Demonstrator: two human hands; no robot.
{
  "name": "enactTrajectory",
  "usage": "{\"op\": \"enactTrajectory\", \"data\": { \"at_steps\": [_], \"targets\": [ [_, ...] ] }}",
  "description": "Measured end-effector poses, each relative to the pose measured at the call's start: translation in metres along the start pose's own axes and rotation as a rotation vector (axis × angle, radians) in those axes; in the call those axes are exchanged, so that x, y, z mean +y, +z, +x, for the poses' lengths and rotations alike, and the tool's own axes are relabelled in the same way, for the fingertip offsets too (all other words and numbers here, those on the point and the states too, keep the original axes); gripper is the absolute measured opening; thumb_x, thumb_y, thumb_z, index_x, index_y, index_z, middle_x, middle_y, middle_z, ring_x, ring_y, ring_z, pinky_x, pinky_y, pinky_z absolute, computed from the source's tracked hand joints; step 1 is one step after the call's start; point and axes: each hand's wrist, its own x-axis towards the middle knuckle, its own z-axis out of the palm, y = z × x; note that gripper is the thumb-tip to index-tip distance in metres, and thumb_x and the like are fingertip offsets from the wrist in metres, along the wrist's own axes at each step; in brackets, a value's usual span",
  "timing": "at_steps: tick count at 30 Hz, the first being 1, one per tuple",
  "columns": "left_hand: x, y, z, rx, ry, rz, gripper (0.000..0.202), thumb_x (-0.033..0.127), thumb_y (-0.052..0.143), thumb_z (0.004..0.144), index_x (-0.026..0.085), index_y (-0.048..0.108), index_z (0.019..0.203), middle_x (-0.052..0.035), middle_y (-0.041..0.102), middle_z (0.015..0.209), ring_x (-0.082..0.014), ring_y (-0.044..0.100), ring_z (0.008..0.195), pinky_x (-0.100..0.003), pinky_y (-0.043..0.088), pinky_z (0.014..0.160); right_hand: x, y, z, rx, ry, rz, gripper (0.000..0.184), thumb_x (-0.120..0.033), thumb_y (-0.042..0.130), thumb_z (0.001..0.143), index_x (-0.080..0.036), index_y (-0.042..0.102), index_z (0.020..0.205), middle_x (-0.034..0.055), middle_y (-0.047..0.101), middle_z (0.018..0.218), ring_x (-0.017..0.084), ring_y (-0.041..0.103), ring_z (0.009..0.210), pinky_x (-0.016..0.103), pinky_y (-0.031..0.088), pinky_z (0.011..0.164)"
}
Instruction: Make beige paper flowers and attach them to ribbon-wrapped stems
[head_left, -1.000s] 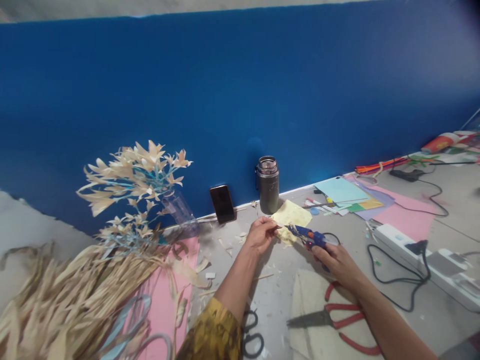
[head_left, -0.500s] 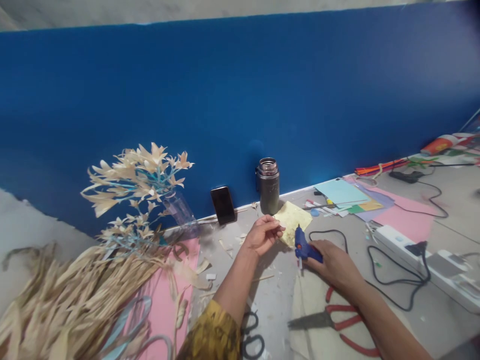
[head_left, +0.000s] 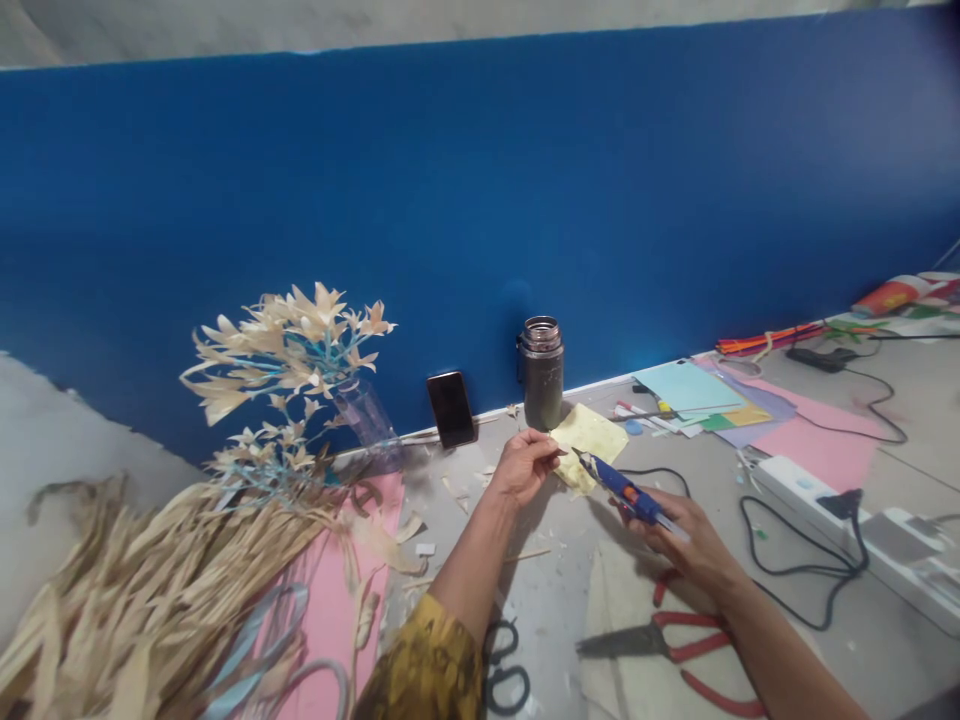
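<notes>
A blue hot glue gun is gripped in my right hand, its nozzle pointing up and left toward my other hand. My left hand is closed in a pinch near the nozzle; whatever sits between its fingertips is too small to make out. Under and behind the fingertips lies a yellow sheet of paper. Red-handled scissors rest on a pale sheet below my right forearm. Black scissor handles show beside my left sleeve.
An open dark flask and a phone stand by the blue wall. Left are pale husk flowers in a clear bottle and a heap of dried husks. A white power strip, cords and coloured paper lie right.
The glue gun has swung from upright to a slant, its nozzle now nearer my left fingertips. My right hand has turned and shifted slightly right; my left hand stays nearly in place.
</notes>
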Motion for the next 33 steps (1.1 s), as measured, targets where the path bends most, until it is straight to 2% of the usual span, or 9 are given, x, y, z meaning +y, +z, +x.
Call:
{"op": "enactTrajectory", "data": {
  "at_steps": [8,14,18,24,29,33],
  "targets": [
    [-0.001,0.003,-0.001,-0.017,-0.004,-0.003,0.029,0.013,0.086,0.059,0.014,0.058,0.069,-0.0027,0.065,0.066,-0.0130,0.064,0.064,-0.023,0.048,0.060,0.001,0.001,0.002,0.007,0.027,0.007,0.034,-0.047,0.058,0.085,-0.017,0.072,0.081,0.0076,0.072,0.080,0.024,0.064,0.074,0.032,0.051,0.071],
    [-0.001,0.003,-0.002,-0.017,-0.004,-0.013,0.031,0.013,0.087,0.057,0.014,0.058,0.068,-0.0017,0.065,0.066,-0.0132,0.065,0.064,-0.023,0.048,0.061,0.000,0.000,0.003,0.018,0.035,0.010,0.036,-0.048,0.059,0.085,-0.016,0.074,0.082,0.0093,0.073,0.080,0.024,0.065,0.072,0.033,0.053,0.069],
    [-0.001,0.002,-0.001,-0.012,-0.002,-0.014,0.032,0.013,0.087,0.057,0.014,0.058,0.069,-0.0022,0.065,0.066,-0.0134,0.065,0.065,-0.023,0.048,0.060,0.000,0.001,0.004,0.025,0.048,0.009,0.036,-0.049,0.061,0.083,-0.016,0.076,0.085,0.0099,0.076,0.086,0.027,0.067,0.079,0.035,0.054,0.076],
    [-0.004,0.000,0.000,-0.001,0.000,-0.016,0.031,0.013,0.086,0.057,0.014,0.057,0.068,-0.0018,0.064,0.065,-0.0130,0.065,0.064,-0.022,0.048,0.059,0.001,0.002,0.003,0.050,0.059,0.027,0.037,-0.050,0.060,0.084,-0.017,0.075,0.080,0.0084,0.073,0.078,0.025,0.066,0.071,0.035,0.054,0.069],
    [-0.004,-0.001,0.002,0.001,0.003,-0.011,0.029,0.012,0.085,0.058,0.014,0.058,0.068,-0.0024,0.065,0.066,-0.0122,0.064,0.064,-0.022,0.048,0.060,0.000,0.000,0.005,0.028,0.050,-0.036,0.035,-0.048,0.060,0.083,-0.017,0.077,0.086,0.0093,0.077,0.086,0.027,0.069,0.079,0.035,0.054,0.075],
    [0.004,0.000,-0.001,-0.010,0.018,-0.008,0.032,0.018,0.087,0.056,0.015,0.056,0.066,-0.0023,0.065,0.066,-0.0125,0.064,0.067,-0.022,0.047,0.060,0.009,0.005,0.010,0.016,0.027,-0.158,0.031,-0.039,0.058,0.081,-0.019,0.077,0.095,0.0088,0.077,0.094,0.028,0.069,0.086,0.035,0.052,0.078]
  ]
}}
